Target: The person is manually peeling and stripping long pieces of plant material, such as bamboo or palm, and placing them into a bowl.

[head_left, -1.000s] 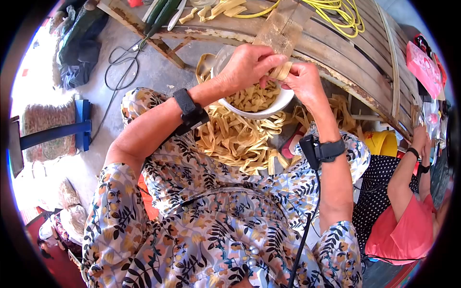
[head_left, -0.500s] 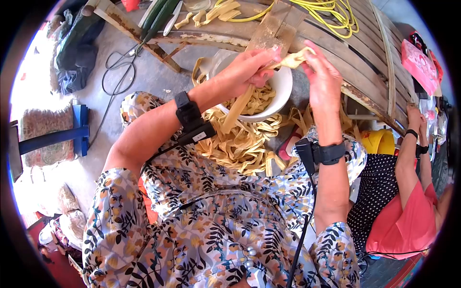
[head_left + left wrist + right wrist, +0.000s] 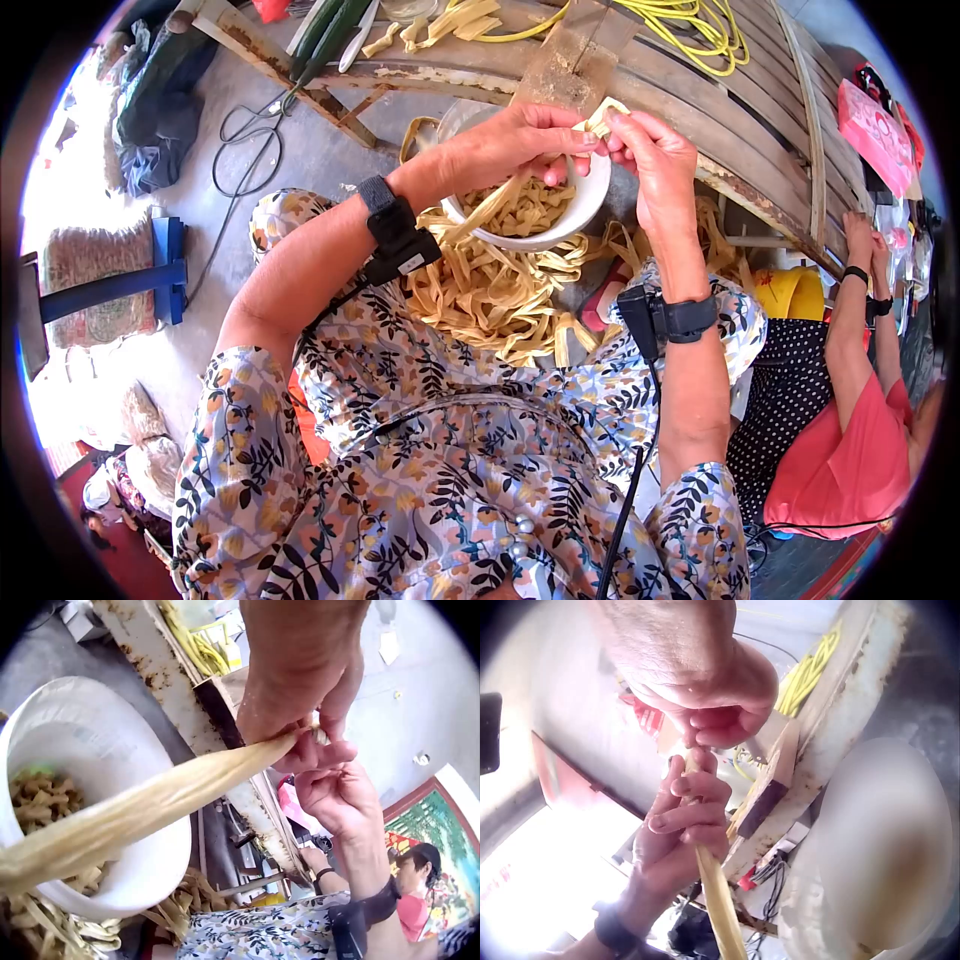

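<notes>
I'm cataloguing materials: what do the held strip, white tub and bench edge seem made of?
The strip: perhaps dried plant matter, matte, from its lengthwise streaks. The tub: probably smooth plastic, by its even, soft sheen. The bench edge: likely painted metal, given rust-brown patches.

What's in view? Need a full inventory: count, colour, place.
Held strip: 1, pale yellow, in both hands
Bucket: 1, white, below the hands
Short pieces: many, tan, inside bucket
Loose strips: many, yellowish, heaped by bucket
Bench: 1, brown slats, rusty edge, ahead
Board: 1, brown, on bench
Cord: coil, yellow, on bench
Bench pieces: several, pale yellow, on bench
Long vegetables: apparently 2, dark green, bench's left end
Pink package: 1, bench's right end
Tub: 1, yellow, right
Frame: 1, blue, left
Other person: 1, coral top, right
Wrist cameras: 2, black, on wrists
Left hand: 1, gripping strip
Right hand: 1, pinching strip end
</notes>
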Tool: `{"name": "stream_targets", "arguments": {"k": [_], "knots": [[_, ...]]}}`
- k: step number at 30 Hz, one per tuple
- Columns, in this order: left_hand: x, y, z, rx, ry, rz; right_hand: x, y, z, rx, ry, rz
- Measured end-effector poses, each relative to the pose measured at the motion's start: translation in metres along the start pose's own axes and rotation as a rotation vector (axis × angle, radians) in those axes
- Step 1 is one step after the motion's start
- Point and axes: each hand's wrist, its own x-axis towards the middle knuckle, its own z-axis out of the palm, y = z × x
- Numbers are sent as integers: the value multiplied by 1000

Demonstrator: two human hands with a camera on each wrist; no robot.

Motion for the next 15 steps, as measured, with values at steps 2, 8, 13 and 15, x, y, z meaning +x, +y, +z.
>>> {"name": "stream_targets", "arguments": {"k": [2,8,13,15], "knots": [[3,-7,-3,-137,-90,14,1,0,-3,112,-17,38],[-3,-3,1,-111,-58,20,3,1,-5,213,22,84],[-9,2,-10,230,35,25,6,-6,-15,90,118,41],[-10,1,-11,232,59,6,3,-7,-5,84,32,137]]}}
